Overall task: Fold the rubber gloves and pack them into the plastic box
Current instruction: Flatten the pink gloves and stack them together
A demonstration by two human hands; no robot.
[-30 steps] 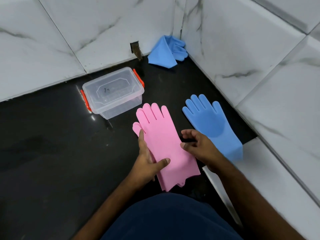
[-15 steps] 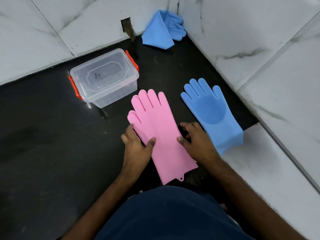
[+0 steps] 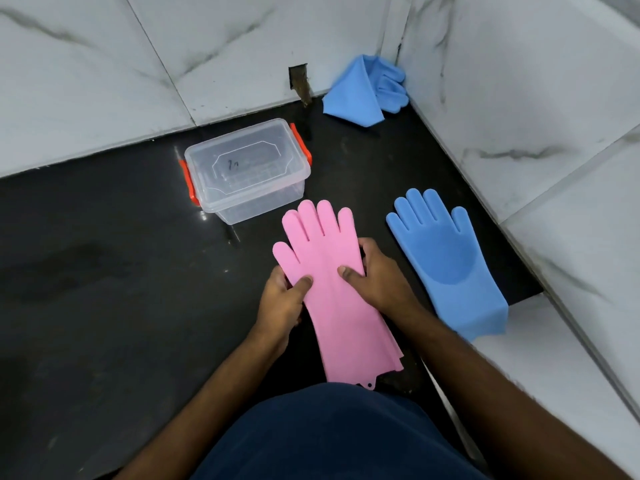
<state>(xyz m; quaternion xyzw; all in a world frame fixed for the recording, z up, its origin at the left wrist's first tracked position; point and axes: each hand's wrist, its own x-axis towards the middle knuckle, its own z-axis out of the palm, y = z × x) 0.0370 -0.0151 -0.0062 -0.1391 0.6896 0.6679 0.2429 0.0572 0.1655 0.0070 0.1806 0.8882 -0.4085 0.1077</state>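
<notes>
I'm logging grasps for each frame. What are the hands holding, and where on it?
Both hold the pink rubber glove at its palm section: the left hand pinches its left edge, the right hand its right edge, thumbs on top.

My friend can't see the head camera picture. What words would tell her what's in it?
Two hands, left hand and right hand, grip a pink glove lying on a black floor. A lidded clear box sits behind it, a flat blue glove to its right.
</notes>
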